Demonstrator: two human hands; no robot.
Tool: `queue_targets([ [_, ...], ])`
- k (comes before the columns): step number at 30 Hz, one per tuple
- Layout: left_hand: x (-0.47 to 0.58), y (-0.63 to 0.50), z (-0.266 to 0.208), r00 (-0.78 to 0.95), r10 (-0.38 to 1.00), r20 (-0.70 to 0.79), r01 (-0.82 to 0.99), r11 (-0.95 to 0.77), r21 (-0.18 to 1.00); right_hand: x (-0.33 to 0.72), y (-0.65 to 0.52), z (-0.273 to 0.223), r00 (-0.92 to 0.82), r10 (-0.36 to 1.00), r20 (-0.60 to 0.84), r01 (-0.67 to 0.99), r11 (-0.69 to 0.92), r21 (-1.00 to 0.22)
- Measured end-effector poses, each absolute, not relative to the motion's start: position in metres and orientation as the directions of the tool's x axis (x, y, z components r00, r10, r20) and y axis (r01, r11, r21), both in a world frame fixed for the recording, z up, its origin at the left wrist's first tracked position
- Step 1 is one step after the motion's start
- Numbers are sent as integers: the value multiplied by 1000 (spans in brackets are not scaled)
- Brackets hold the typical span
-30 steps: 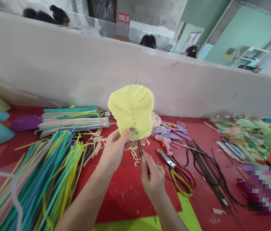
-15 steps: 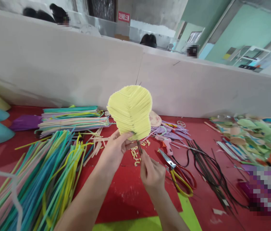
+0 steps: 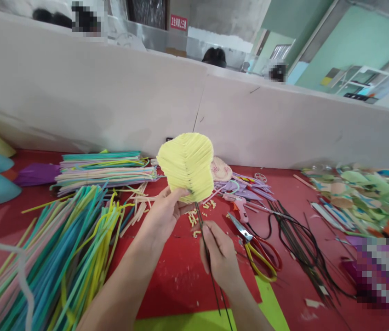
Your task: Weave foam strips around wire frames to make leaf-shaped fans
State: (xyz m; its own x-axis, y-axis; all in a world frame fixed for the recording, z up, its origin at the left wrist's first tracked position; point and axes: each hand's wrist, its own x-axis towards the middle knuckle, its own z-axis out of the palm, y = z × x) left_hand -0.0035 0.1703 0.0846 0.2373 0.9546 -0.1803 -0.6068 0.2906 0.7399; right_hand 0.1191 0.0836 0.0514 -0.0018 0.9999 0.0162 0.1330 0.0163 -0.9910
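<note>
A pale yellow petal shape (image 3: 187, 161), covered in slanting rows of fuzzy stems like pipe cleaners, is held up at mid-view. My left hand (image 3: 168, 211) pinches its lower edge, thumb on the front. Thin dark wires (image 3: 212, 271) run down from its base, past my right hand, toward the front of the table. Around these wires the fingers of my right hand (image 3: 217, 250) are closed, below the petal shape. Small cut yellow bits (image 3: 194, 218) lie on the red mat (image 3: 167, 285) behind my hands.
Bundles of coloured fuzzy stems (image 3: 66, 248) cover the left side. Scissors (image 3: 249, 239), a pink glue gun (image 3: 239, 207) and dark wires (image 3: 298, 248) lie on the right. Green pieces (image 3: 363, 188) are piled at far right. A white partition (image 3: 111, 92) borders the table's back.
My right hand has moved down the wires, away from the petal shape, and more of their length shows. The petal shape is slightly lower and turned a little.
</note>
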Motion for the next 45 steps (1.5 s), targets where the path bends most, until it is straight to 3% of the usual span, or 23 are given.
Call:
queue_targets([
  [4, -1, 169, 85, 197, 963, -186, -607, 269, 748, 117, 85, 58, -52, 996, -67, -91, -71, -993],
  [6, 2, 168, 86, 175, 968, -180, -599, 250, 761, 118, 86, 58, -39, 997, -67, -95, -71, -993],
  [11, 9, 165, 85, 108, 987, -121, -575, 162, 802, 119, 87, 48, 65, 987, 149, 275, 126, -953],
  [16, 16, 163, 80, -119, 992, -28, -460, -30, 887, 118, 90, 29, 104, 854, 511, 688, 309, -656],
  [20, 19, 162, 79, -239, 968, 78, -290, -148, 946, 119, 95, 22, 79, 699, 710, 827, 352, -439],
  [23, 18, 165, 78, -230, 971, 64, -321, -138, 937, 121, 98, 25, 25, 708, 706, 835, 373, -404],
  [27, 17, 168, 76, -180, 983, 22, -398, -93, 913, 123, 97, 35, 53, 842, 537, 709, 347, -614],
  [30, 17, 170, 74, -120, 993, -21, -490, -40, 871, 120, 95, 43, 86, 936, 341, 505, 254, -825],
  [34, 18, 173, 74, -69, 993, -91, -588, 33, 808, 114, 96, 45, 130, 978, 160, 168, 138, -976],
  [40, 16, 172, 77, -93, 994, -48, -549, -11, 836, 108, 100, 40, 76, 994, -74, -301, -48, -952],
  [45, 8, 181, 74, -159, 985, -65, -531, -30, 847, 107, 114, 48, -27, 991, -133, -325, -135, -936],
])
